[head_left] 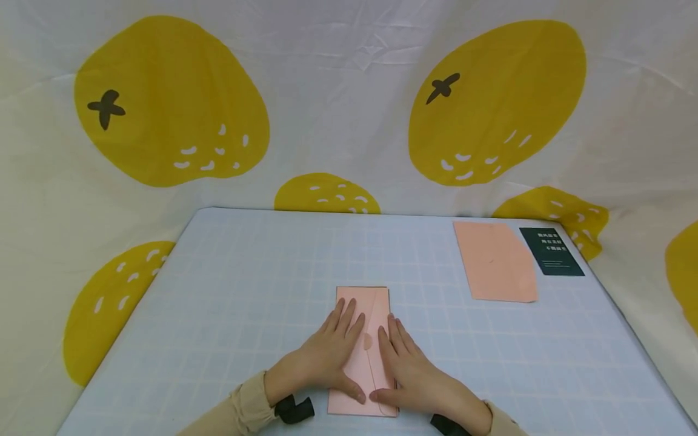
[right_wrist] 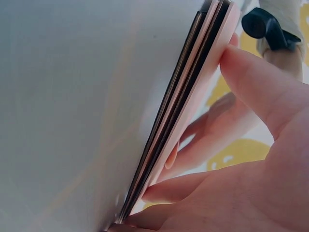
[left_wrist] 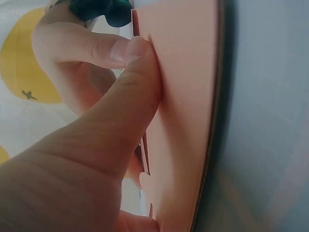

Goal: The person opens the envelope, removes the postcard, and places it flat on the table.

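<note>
A narrow pink envelope (head_left: 362, 363) lies lengthwise near the front of the table, a lengthwise flap line and a small rounded tab on its face. My left hand (head_left: 326, 358) rests on its left half, fingers spread and pointing away. The right hand (head_left: 417, 372) lies along its right side, fingers extended, thumb on the flap near the lower end. In the left wrist view the thumb (left_wrist: 137, 92) presses on the pink surface (left_wrist: 186, 87). Seen edge-on in the right wrist view, pink and dark layers (right_wrist: 186, 82) are stacked under the fingers.
At the back right of the table (head_left: 229, 290) lie a larger pink sheet (head_left: 496, 263) and, beside it, a dark green card (head_left: 552, 251) with white writing. A white curtain (head_left: 338, 91) with yellow fruit prints hangs behind the table and down its sides.
</note>
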Demonstrator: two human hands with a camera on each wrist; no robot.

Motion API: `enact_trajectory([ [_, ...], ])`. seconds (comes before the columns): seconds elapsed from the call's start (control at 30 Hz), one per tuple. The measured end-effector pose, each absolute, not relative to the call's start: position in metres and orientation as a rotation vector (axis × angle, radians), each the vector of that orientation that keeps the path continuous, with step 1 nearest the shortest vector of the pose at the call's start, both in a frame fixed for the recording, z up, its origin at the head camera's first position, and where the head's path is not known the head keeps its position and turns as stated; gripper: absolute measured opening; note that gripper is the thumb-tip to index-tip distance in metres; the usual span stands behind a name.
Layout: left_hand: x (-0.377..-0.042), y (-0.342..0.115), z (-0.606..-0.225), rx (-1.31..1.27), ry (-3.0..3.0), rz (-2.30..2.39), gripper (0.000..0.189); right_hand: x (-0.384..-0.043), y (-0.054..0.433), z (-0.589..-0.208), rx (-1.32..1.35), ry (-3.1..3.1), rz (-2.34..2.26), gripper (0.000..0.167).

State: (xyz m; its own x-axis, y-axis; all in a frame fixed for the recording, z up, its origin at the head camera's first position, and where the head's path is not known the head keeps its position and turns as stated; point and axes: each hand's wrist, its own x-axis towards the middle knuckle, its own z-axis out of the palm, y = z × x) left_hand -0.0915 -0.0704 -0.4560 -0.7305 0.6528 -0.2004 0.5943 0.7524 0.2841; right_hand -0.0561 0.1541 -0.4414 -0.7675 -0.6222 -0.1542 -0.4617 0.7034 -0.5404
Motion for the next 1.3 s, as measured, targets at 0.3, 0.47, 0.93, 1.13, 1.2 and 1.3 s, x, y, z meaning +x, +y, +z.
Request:
enact_trajectory([
  [0.3, -0.0909, -0.071, -0.4542, 0.978, 2.669, 0.284, 0.135, -0.0568, 0.1538, -0.4426, -0.852, 2.593, -0.699, 0.103],
  [0.47, -0.091, -0.0706, -0.4546, 0.979, 2.671, 0.275, 0.136, -0.0564, 0.1534, -0.4417, -0.846, 2.593, -0.698, 0.103],
  [0.93, -0.0913, -0.0709, -0.4553, 0.989, 2.666, 0.293, 0.137, -0.0553, 0.1513, -0.4421, -0.834, 2.582, -0.721, 0.099],
  [1.13, -0.0909, -0.0708, -0.455, 1.004, 2.671, 0.301, 0.137, -0.0543, 0.151, -0.442, -0.832, 2.575, -0.731, 0.097],
  [1.2, -0.0906, -0.0707, -0.4552, 1.01, 2.674, 0.304, 0.137, -0.0546, 0.1512, -0.4416, -0.83, 2.563, -0.744, 0.096],
  [1.3, -0.0899, -0.071, -0.4548, 1.012, 2.671, 0.313, 0.136, -0.0549, 0.1512, -0.4407, -0.826, 2.547, -0.765, 0.096],
])
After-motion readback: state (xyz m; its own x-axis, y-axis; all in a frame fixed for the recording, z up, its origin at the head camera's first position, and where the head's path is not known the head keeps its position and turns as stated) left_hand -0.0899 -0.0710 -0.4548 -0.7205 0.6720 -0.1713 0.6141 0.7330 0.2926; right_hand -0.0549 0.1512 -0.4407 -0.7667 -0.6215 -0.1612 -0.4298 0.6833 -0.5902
